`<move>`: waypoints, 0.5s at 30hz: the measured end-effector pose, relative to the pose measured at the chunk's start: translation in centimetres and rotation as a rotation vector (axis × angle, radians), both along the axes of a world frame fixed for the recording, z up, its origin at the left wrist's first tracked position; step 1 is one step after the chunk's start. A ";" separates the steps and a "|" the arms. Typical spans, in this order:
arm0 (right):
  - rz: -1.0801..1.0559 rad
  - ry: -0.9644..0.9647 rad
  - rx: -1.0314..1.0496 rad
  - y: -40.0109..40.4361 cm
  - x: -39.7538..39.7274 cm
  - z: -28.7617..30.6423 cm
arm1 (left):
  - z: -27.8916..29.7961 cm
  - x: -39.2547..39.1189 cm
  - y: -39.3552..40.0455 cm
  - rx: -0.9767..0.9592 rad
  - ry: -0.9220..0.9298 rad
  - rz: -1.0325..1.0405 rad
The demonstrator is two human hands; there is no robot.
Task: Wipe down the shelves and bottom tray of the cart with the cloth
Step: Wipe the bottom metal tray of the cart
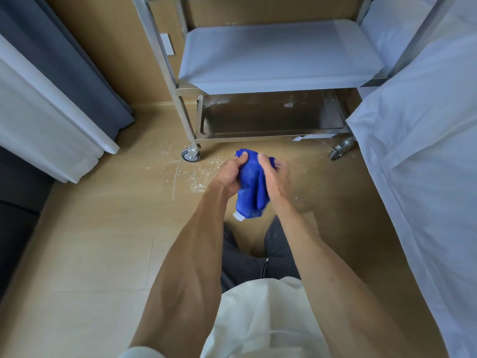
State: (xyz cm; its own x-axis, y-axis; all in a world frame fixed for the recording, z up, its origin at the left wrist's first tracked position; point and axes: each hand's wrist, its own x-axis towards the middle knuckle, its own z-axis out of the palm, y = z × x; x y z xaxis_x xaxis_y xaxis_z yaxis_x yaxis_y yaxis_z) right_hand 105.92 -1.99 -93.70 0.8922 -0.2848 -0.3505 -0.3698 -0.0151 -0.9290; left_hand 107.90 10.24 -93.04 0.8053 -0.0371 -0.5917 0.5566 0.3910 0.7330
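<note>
Wooden floor [103, 254], cloth [251, 187] bunched between both hands' grip

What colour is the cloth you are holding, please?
The cloth is bright blue, seen in the head view.

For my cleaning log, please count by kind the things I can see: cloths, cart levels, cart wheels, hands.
Blue cloth: 1
Cart levels: 2, the middle shelf and the bottom tray
Cart wheels: 2
Hands: 2, left hand, right hand
Total: 7

Grey and white curtains [59, 81] hang left, a white-sheeted bed [426, 151] right (powder [191, 171] dusts the floor).
</note>
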 end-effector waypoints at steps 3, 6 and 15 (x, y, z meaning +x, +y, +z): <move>0.044 -0.062 0.020 1.1 0.2 -0.5 | -0.1 1.1 -0.1 -0.028 -0.006 0.013; 0.056 -0.064 0.128 1.4 0.7 -0.5 | 0.1 1.7 0.1 0.039 0.008 0.044; -0.400 0.333 0.181 -3.2 2.7 -2.2 | 0.2 2.0 3.8 -0.157 0.002 0.171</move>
